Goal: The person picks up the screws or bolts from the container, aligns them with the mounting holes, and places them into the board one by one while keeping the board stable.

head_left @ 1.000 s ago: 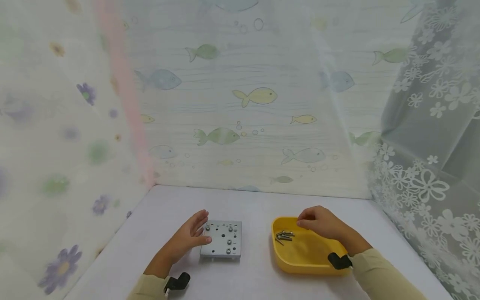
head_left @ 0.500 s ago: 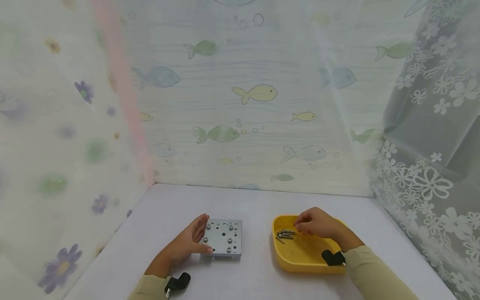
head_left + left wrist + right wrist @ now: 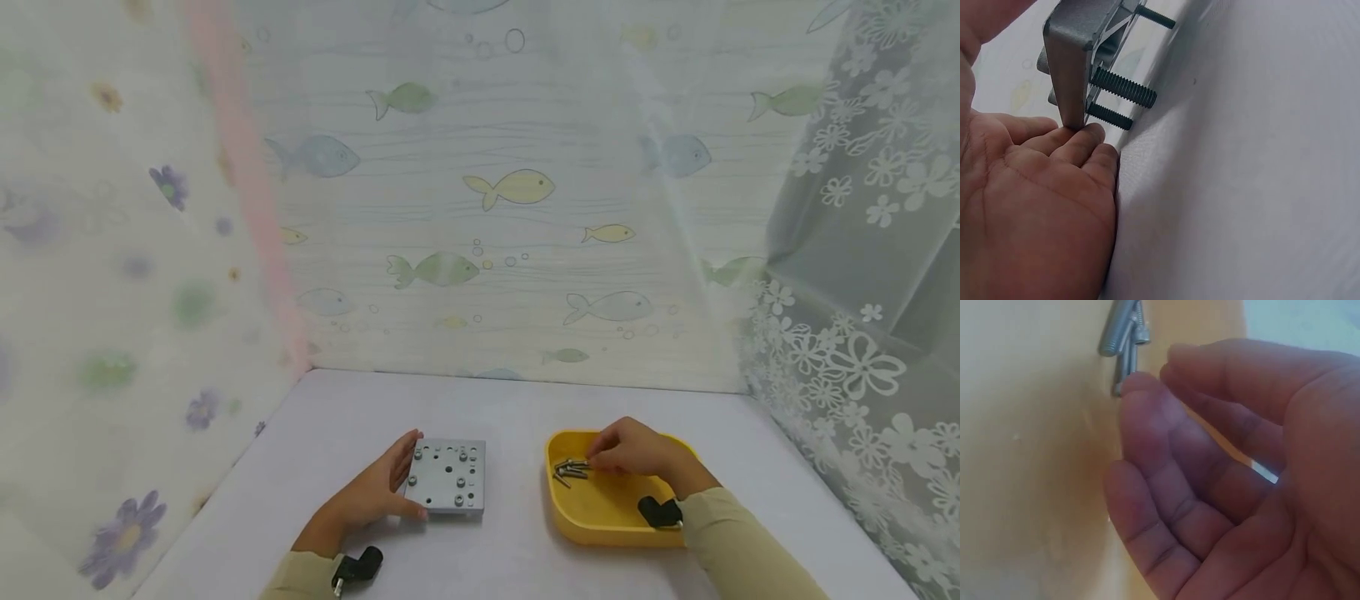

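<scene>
A silver metal plate (image 3: pixel 437 485) with several holes and socket-head screws lies on the white table. My left hand (image 3: pixel 373 490) holds it along the left side, thumb at the near corner and fingers at the far one. In the left wrist view, fingertips (image 3: pixel 1091 134) touch the plate's edge (image 3: pixel 1067 75), and threaded screw ends (image 3: pixel 1124 87) stick out underneath. My right hand (image 3: pixel 637 452) reaches into a yellow tray (image 3: pixel 607 510), its fingers bent beside a small pile of loose screws (image 3: pixel 572 472). The right wrist view shows a gap between thumb and forefinger, just short of the screws (image 3: pixel 1124 344).
The white table (image 3: pixel 510 550) runs back to a fish-print curtain (image 3: pixel 517 333). A flowered curtain (image 3: pixel 165 333) borders the left side and a lacy sheet (image 3: pixel 847 350) the right. Black wrist cameras (image 3: pixel 358 567) sit at both cuffs.
My right hand has moved left and lower into the tray, toward the screws. The left hand has closed in on the plate, its thumb sliding from the upper face to the near corner.
</scene>
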`<move>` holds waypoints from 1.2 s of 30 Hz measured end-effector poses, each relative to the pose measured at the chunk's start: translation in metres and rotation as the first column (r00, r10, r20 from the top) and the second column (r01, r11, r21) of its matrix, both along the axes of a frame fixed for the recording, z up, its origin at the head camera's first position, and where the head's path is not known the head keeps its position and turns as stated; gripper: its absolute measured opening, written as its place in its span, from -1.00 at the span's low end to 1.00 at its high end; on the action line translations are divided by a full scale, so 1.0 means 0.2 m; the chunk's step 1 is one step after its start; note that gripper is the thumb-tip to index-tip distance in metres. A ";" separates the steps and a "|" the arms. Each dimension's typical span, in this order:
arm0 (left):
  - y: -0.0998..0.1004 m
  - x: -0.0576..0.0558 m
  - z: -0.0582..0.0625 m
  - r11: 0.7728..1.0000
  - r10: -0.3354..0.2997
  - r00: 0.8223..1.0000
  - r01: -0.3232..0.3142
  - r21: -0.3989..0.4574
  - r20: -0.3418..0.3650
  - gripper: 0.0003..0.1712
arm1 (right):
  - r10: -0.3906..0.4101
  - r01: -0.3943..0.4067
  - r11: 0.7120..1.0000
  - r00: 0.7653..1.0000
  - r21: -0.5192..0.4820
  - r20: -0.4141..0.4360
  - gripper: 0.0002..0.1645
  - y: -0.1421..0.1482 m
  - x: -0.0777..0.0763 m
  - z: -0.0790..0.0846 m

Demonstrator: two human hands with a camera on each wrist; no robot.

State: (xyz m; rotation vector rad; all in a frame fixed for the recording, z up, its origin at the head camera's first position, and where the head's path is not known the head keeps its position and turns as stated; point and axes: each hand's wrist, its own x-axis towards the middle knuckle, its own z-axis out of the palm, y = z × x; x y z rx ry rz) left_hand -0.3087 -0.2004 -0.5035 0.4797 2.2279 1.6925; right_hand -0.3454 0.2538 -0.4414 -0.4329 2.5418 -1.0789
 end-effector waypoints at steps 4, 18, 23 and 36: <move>0.00 0.01 -0.01 1.000 -0.014 1.000 0.014 0.009 -0.006 0.64 | -0.019 0.019 0.999 1.000 0.027 0.011 -0.84 0.00 0.00 -0.01; 0.01 0.00 0.00 1.000 -0.029 0.999 0.028 -0.010 -0.032 0.63 | -0.075 0.076 0.995 0.997 0.058 -0.013 -0.86 -0.02 0.02 -0.03; 0.00 0.00 0.00 1.000 -0.022 0.999 0.022 -0.012 -0.041 0.62 | -0.090 0.091 0.993 0.996 0.069 -0.015 -0.87 -0.03 0.02 -0.03; -0.01 -0.01 -0.03 0.999 -0.031 0.999 0.030 -0.025 -0.044 0.60 | -0.168 0.173 0.972 0.985 0.157 -0.046 -0.87 -0.08 0.02 -0.04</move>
